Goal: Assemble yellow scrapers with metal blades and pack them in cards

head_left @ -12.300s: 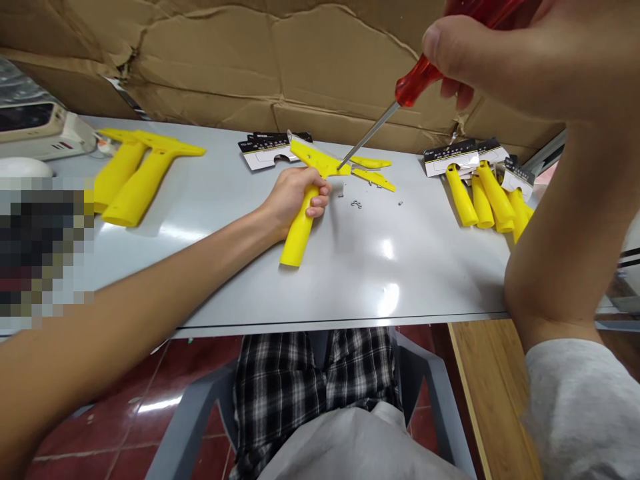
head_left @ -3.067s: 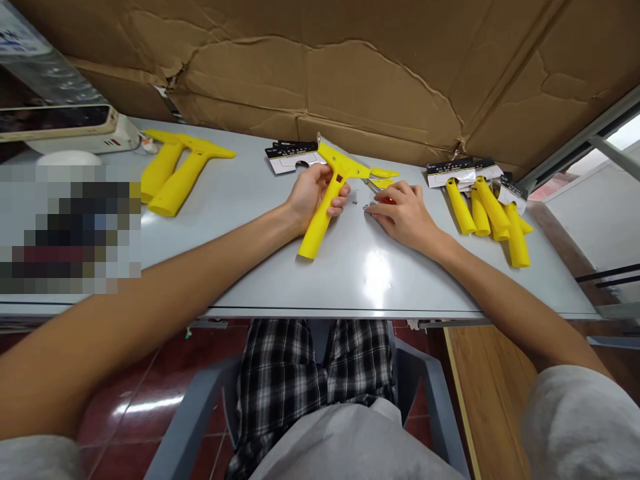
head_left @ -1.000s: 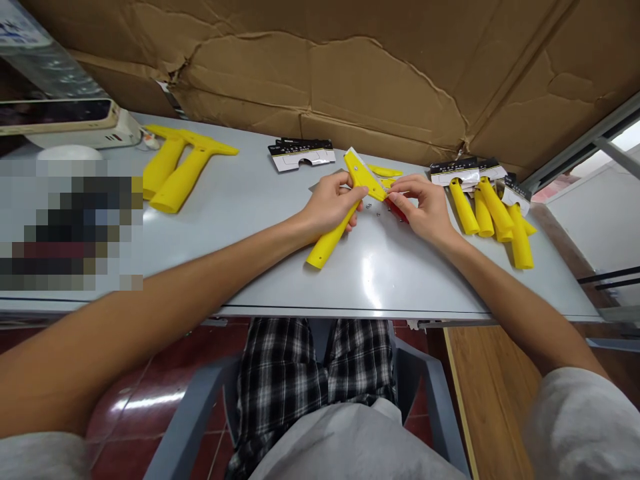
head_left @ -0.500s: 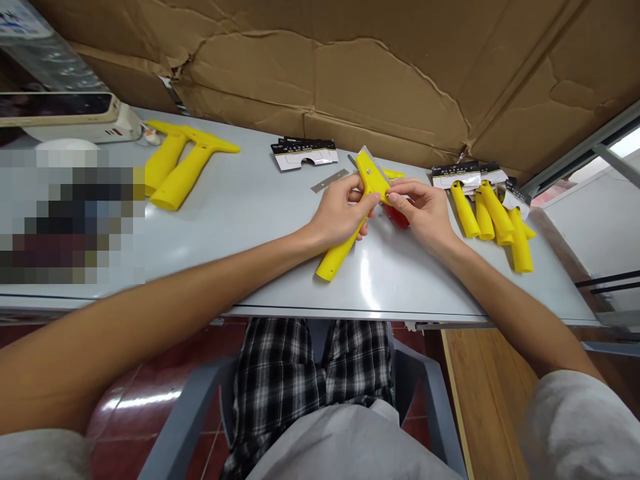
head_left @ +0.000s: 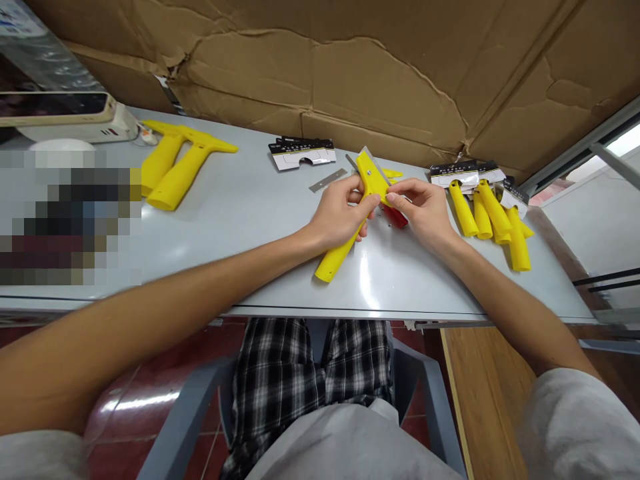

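Note:
My left hand point(head_left: 340, 208) is wrapped round the neck of a yellow scraper point(head_left: 334, 259), whose handle slants down toward the table's front edge. A metal blade point(head_left: 376, 161) runs along the scraper's head, and a screw point(head_left: 369, 173) shows near one end. At the head's other end, my right hand point(head_left: 421, 205) pinches the corner between thumb and fingers; whether a small part is also in that pinch is hidden. Beneath the hands lies a red tool point(head_left: 397, 217), partly covered, with tiny screws point(head_left: 390, 225) beside it. A loose flat blade point(head_left: 327, 180) rests left of the scraper's head.
Two yellow scraper handles point(head_left: 183, 170) lie at left near a phone point(head_left: 55, 107) on a white box. Black-and-white cards point(head_left: 303, 155) sit at the back. Several yellow handles point(head_left: 519, 243) with cards lie at right. A cardboard wall point(head_left: 320, 73) closes the table's far side.
The hands and the scraper hold nearly the same pose. The whole view has shifted very slightly, and a little more of the red tool and the screws beside it shows.

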